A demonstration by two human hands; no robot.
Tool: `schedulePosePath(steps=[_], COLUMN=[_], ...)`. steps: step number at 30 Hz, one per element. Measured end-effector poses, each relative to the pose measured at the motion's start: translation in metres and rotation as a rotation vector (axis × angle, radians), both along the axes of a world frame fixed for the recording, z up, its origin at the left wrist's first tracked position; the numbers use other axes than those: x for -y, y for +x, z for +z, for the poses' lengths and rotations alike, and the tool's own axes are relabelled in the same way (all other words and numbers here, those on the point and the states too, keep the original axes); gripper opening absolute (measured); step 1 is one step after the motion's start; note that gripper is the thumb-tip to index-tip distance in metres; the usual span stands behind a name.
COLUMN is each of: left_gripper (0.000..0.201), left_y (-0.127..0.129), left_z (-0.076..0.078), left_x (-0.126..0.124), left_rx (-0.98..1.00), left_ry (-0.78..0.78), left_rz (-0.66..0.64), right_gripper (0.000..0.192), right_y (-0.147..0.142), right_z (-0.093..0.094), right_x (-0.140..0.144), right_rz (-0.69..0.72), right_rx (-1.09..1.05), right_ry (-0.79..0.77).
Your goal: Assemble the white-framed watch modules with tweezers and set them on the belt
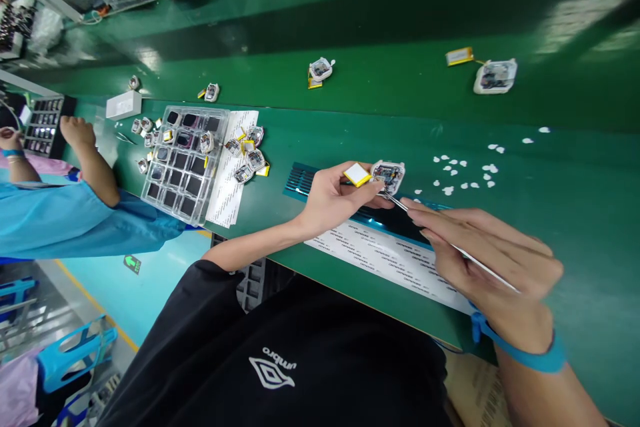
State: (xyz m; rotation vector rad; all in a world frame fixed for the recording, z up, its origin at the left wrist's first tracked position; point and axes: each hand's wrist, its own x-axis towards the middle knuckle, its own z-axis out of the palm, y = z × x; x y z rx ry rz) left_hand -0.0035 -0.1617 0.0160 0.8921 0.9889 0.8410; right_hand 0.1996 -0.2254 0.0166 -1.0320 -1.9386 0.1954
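The left hand (333, 197) pinches a small white square device casing with an exposed circuit board (389, 176) between thumb and fingertips, holding it just above the green work table (575, 200). A flat yellow-edged battery pack (357, 174) hangs beside the casing at its nine o'clock, resting against the left fingers. The right hand (493, 260) is closed around thin silver metal tweezers (400, 203), whose tip touches the casing's lower edge at about six o'clock. A blue wrist strap (530, 353) circles the right wrist.

Under the hands lies a white printed backing sheet with a dark strip (385, 250). At three o'clock from the casing, small white paper scraps (463, 173) are scattered on the table. At nine o'clock stands a clear plastic compartment tray with dark square parts (183, 163), with a heap of similar casings (247, 157) just beside it. Farther at nine o'clock, a co-worker's arm in a light blue sleeve (75, 220) rests at the table edge.
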Motion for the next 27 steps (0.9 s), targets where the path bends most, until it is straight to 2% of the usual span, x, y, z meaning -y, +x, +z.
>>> schedulePosePath(steps=[3,8,13,16,19,21,23,27], left_gripper=[0.044,0.043,0.044,0.043,0.043,0.043,0.041,0.026], left_y=[0.000,0.001,0.000,-0.001,-0.004,-0.007,-0.013,-0.028], left_z=[-0.001,0.000,0.004,0.004,0.000,-0.006,-0.014,-0.028], left_x=[0.000,0.001,-0.001,-0.002,-0.004,-0.013,-0.032,-0.101], left_rx=[-0.016,0.003,0.016,0.043,-0.003,-0.084,-0.220,-0.703], left_ry=[-0.004,-0.028,-0.077,-0.101,-0.072,0.015,0.180,0.579], left_rz=[-0.006,-0.018,-0.028,-0.025,-0.033,-0.036,0.001,0.110], right_gripper=[0.083,0.068,0.066,0.067,0.072,0.076,0.078,0.080], right_y=[0.001,0.003,0.004,0.006,0.008,0.009,0.009,0.010], right_z=[0.000,0.000,0.000,0.002,0.002,0.002,0.002,0.003], right_x=[-0.001,-0.001,-0.003,-0.002,-0.003,-0.004,-0.006,-0.008], right_rz=[0.014,-0.028,-0.005,-0.070,-0.118,-0.123,-0.116,-0.097], right_rx=[-0.012,-0.082,-0.047,-0.026,-0.034,-0.030,-0.012,0.017], right_ry=[-0.020,-0.124,-0.047,-0.044,0.030,0.103,0.149,0.190])
